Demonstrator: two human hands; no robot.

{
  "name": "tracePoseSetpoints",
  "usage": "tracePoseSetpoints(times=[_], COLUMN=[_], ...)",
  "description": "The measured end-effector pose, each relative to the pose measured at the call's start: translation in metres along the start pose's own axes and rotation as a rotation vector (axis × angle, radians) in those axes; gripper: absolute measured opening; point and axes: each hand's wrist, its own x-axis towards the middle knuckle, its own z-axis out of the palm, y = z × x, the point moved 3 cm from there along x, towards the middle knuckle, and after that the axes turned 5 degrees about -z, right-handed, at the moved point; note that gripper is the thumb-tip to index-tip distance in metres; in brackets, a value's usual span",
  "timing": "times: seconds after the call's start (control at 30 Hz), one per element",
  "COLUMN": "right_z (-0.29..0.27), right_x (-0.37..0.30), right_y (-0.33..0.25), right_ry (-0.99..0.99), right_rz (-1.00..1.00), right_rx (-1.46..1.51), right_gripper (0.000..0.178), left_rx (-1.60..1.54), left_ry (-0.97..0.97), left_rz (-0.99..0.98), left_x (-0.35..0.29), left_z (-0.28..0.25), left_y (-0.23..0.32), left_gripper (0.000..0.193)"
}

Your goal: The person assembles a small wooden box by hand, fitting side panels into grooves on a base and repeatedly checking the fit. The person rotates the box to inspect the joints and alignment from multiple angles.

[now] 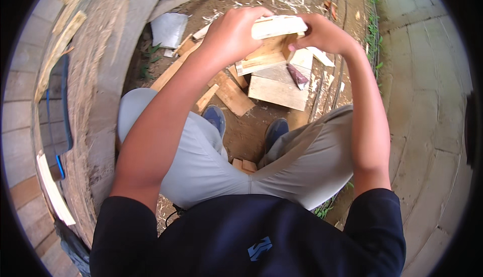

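Ahead of my knees, my left hand (232, 31) and my right hand (326, 34) grip opposite ends of a wooden frame (279, 27) made of pale boards joined at angles. My left fingers curl over its left end, partly out of sight. The right fingers and thumb close round the other end. The frame's lower panel (262, 56) is right above a flat light board (276, 93), and I cannot tell whether they touch. On that board rests a dark reddish-brown tapered thing (298, 77), whose kind is unclear.
Loose wood offcuts (232, 96) and shavings lie on the dirt around my shoes (277, 129). A whitish slab (168, 29) is beyond my left forearm. A thick weathered beam (108, 51) runs along the left, with a blue bent strip (61, 165) beside it. Paving (417, 101) lies right.
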Motion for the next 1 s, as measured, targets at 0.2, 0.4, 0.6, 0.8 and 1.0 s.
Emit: tracePoseSetpoints(times=[0.2, 0.4, 0.6, 0.8, 1.0], right_z=[0.012, 0.032, 0.053, 0.05, 0.054], right_x=[0.013, 0.026, 0.045, 0.043, 0.043], right_y=[0.057, 0.062, 0.082, 0.065, 0.065], right_ry=[-0.106, -0.237, -0.361, -0.315, -0.33], right_rz=[0.055, 0.317, 0.262, 0.224, 0.161], right_rx=[-0.144, -0.362, -0.401, -0.349, -0.343], right_gripper=[0.061, 0.074, 0.065, 0.081, 0.085], left_rx=[0.199, 0.263, 0.259, 0.355, 0.318], left_ry=[-0.203, -0.228, -0.45, -0.561, -0.438], left_rz=[-0.067, -0.1, -0.132, -0.221, -0.193], left_x=[0.0, -0.006, -0.015, -0.026, -0.013], left_z=[0.052, 0.097, 0.113, 0.125, 0.117], left_y=[-0.009, -0.035, -0.045, -0.059, -0.051], left_gripper=[0.052, 0.054, 0.056, 0.051, 0.048])
